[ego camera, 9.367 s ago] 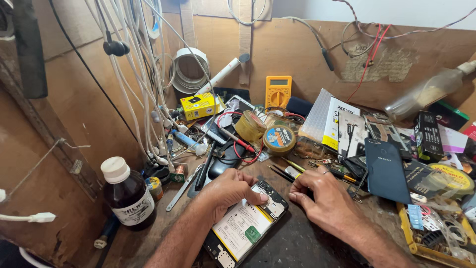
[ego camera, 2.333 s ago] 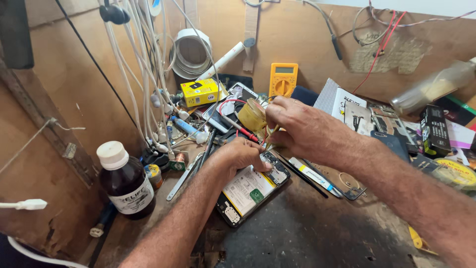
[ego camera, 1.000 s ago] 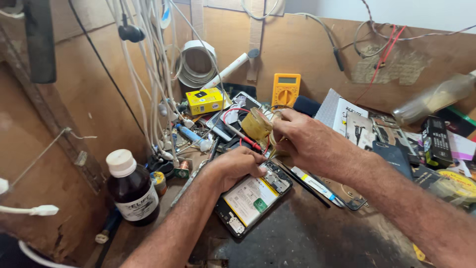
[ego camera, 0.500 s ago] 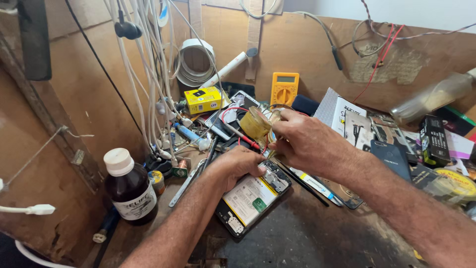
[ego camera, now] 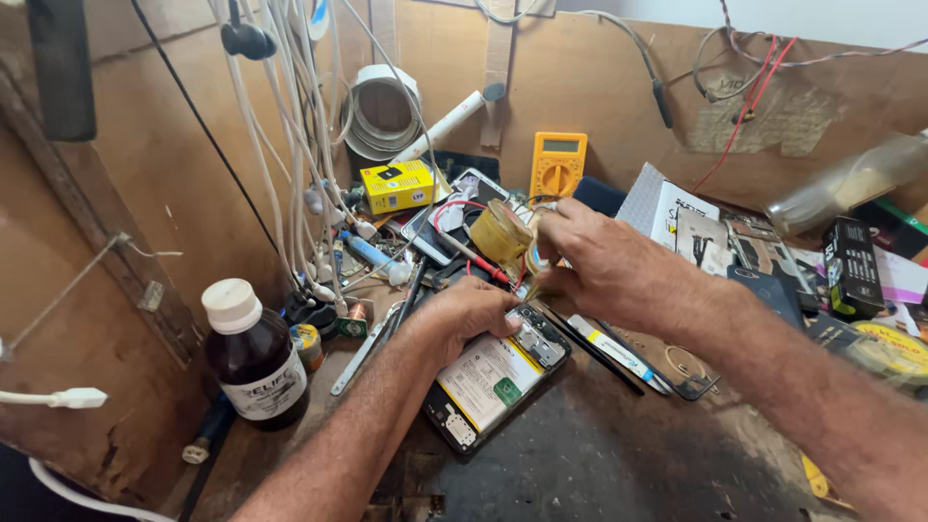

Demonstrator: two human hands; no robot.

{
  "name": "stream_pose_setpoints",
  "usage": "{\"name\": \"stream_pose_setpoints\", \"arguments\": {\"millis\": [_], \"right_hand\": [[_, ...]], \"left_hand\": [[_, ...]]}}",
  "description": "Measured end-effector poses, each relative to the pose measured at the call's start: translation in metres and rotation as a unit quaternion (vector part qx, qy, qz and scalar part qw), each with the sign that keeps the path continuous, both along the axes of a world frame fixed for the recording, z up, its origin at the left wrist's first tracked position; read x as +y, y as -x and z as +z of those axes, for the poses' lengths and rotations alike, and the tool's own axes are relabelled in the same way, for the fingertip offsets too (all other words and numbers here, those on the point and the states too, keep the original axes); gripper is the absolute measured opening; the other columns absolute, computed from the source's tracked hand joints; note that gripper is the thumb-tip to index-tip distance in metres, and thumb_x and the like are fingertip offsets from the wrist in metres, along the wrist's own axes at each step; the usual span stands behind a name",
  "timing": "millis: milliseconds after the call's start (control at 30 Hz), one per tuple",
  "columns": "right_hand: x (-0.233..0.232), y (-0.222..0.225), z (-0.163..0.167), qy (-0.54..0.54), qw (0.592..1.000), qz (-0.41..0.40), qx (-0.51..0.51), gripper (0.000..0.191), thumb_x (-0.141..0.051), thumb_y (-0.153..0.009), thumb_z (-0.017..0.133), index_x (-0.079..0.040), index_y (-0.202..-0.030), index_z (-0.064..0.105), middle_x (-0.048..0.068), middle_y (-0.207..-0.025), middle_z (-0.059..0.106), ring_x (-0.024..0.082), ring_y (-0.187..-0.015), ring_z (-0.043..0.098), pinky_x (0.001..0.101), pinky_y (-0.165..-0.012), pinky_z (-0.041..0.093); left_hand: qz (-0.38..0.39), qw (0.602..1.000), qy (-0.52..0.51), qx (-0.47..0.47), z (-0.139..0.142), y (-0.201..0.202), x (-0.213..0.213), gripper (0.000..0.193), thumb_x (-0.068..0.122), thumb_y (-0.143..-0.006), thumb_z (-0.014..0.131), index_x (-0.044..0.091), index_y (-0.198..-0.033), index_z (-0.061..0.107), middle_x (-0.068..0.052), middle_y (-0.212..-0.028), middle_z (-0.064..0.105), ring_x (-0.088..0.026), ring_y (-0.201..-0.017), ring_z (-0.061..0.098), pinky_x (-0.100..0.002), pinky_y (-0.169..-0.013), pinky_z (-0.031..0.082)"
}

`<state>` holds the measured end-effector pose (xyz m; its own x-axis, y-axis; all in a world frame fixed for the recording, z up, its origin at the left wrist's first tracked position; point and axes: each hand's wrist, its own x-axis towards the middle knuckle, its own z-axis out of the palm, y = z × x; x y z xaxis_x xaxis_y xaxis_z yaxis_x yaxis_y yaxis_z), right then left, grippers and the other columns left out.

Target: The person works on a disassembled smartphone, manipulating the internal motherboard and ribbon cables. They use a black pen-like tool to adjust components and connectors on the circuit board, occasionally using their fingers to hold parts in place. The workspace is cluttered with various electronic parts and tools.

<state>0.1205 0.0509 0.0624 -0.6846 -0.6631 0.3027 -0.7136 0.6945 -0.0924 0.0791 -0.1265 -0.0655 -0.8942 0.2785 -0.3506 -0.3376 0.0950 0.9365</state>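
An opened phone (ego camera: 493, 382) lies back-up on the dark bench, showing its battery and circuit board. My left hand (ego camera: 469, 311) rests on the phone's upper left edge, fingers curled over it, holding it down. My right hand (ego camera: 604, 266) is above the phone's top end. Its fingertips are pinched at a roll of amber tape (ego camera: 498, 234), which stands tilted just past the phone. A red probe lead (ego camera: 474, 253) runs under the roll.
A brown bottle with a white cap (ego camera: 253, 353) stands at the left. Hanging white cables (ego camera: 290, 145), a yellow box (ego camera: 396, 186) and a yellow multimeter (ego camera: 558, 164) sit behind. Metal tweezers (ego camera: 362, 343), a black box (ego camera: 853, 256) and papers crowd the right.
Earlier both hands lay on the phone. My right hand has lifted off it to the tape roll and stayed there over the last second. My left hand stays on the phone.
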Motion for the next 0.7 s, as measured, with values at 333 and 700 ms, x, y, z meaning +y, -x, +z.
{"name": "stream_pose_setpoints", "arguments": {"millis": [333,700], "right_hand": [[-0.001,0.0043,-0.0019,-0.013,1.0,0.01,0.02,0.028,-0.018,-0.082,0.075,0.0,-0.097,0.06,0.019,-0.099,0.061,0.038,-0.09,0.065,0.0483,-0.076,0.054],[-0.0057,0.0079,0.0001,-0.009,1.0,-0.008,-0.016,0.03,-0.02,-0.08,0.078,0.0,-0.093,0.059,0.018,-0.095,0.06,0.037,-0.09,0.064,0.0467,-0.076,0.053]], "left_hand": [[0.014,0.999,0.031,-0.008,0.0029,-0.0005,0.0017,0.044,-0.001,-0.08,0.075,0.007,-0.123,0.073,-0.013,-0.095,0.075,-0.024,-0.08,0.074,-0.046,-0.068,0.064],[0.003,0.999,0.032,0.003,-0.0017,0.0015,0.0039,0.039,0.001,-0.08,0.076,0.008,-0.119,0.077,-0.013,-0.095,0.076,-0.024,-0.079,0.074,-0.046,-0.066,0.064]]}}
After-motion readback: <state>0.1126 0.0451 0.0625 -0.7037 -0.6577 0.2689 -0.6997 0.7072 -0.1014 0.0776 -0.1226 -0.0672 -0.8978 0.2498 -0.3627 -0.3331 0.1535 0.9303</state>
